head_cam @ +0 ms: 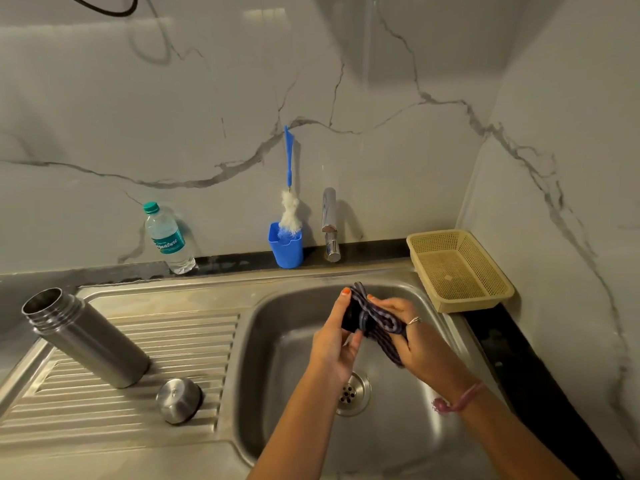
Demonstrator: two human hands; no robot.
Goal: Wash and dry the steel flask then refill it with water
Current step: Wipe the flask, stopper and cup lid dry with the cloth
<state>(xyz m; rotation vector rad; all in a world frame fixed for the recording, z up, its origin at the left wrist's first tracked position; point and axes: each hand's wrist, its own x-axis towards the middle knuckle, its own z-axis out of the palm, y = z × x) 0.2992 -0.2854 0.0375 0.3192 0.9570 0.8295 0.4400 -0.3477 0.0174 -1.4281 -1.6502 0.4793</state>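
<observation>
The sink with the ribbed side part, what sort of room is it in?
Most likely a home kitchen. The steel sink has a ribbed draining board, a tap stands at the marble-look wall, and a bottle brush sits in a blue cup.

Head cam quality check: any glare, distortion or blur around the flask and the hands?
Head view: wide-angle bend leans the steel flask and curves the sink rim; soft glare on the wall tiles up top; dim warm light; left hand and right hand on the striped cloth slightly soft.
</observation>
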